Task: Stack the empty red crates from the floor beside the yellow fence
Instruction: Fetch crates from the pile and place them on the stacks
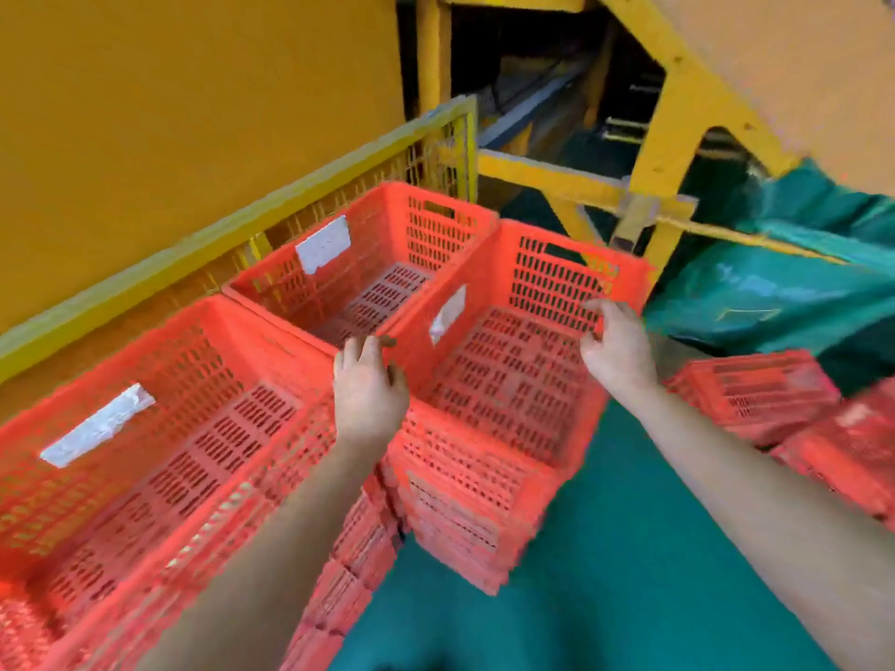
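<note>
Blurring hides whether left hand (370,390) or right hand (618,352) touches top crate (503,380).

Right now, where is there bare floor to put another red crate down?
The green floor between the tall stack of red slotted plastic crates, whose top crate the left hand and right hand hold, and the low red crates on the right is bare. By the yellow mesh fence it is crowded: crates stand packed side by side.
</note>
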